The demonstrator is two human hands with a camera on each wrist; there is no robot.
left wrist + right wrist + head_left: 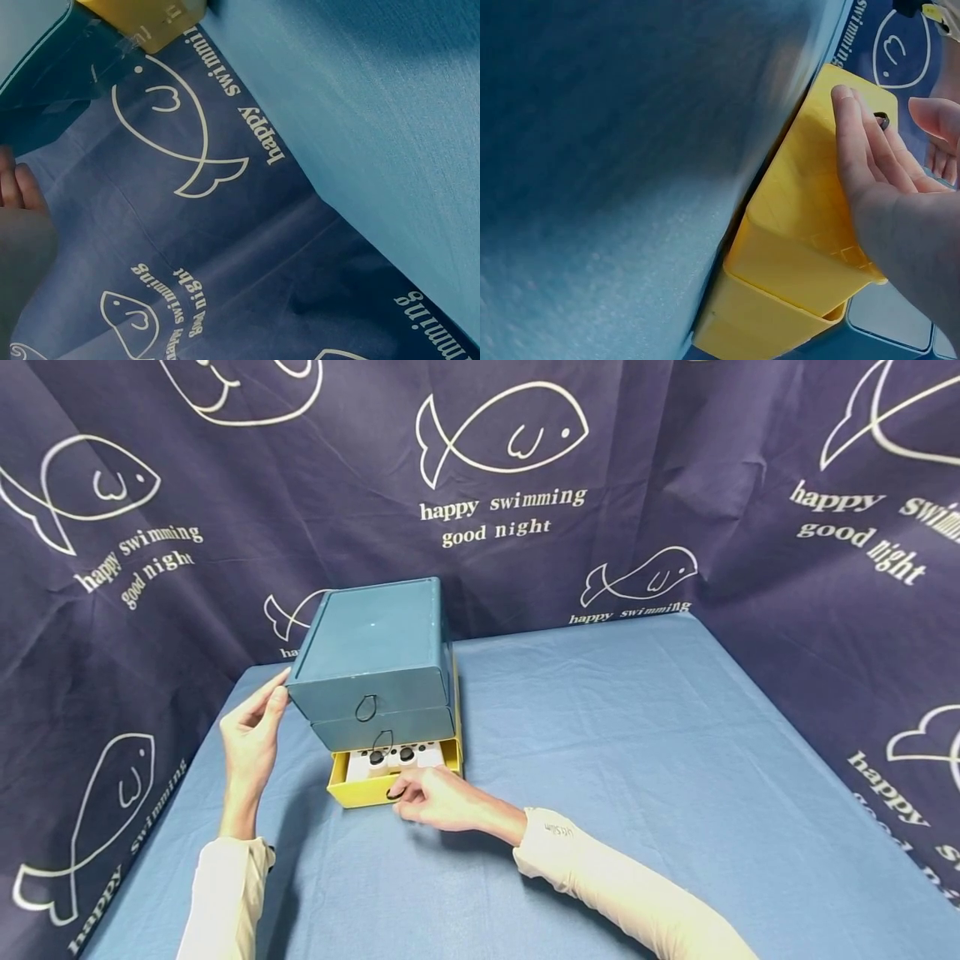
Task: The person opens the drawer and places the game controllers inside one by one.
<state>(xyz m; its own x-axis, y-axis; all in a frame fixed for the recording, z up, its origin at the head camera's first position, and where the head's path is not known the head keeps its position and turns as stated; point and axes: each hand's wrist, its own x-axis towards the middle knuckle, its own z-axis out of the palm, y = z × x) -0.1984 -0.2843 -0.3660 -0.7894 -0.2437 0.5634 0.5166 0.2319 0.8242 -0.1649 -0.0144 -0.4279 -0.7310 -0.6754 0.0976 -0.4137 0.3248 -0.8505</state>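
A stacked drawer unit has blue upper drawers [367,685] and a yellow bottom drawer [360,792] that is pulled out partway. Inside the yellow drawer lies a white item with round black-topped knobs [407,755]. My right hand [442,802] is at the yellow front, a finger hooked at its black loop pull [883,120]; the other fingers lie along the front and the thumb stands apart. With extended fingers and thumb, my left hand [251,735] touches the front left corner of the top blue drawer. Only part of that hand shows in the left wrist view.
Two more black loop pulls hang on the blue drawer fronts, one of them the upper loop [366,707]. A blue cloth [600,760] covers the table. Behind and at both sides hangs a dark blue curtain [510,568] printed with white fish and lettering.
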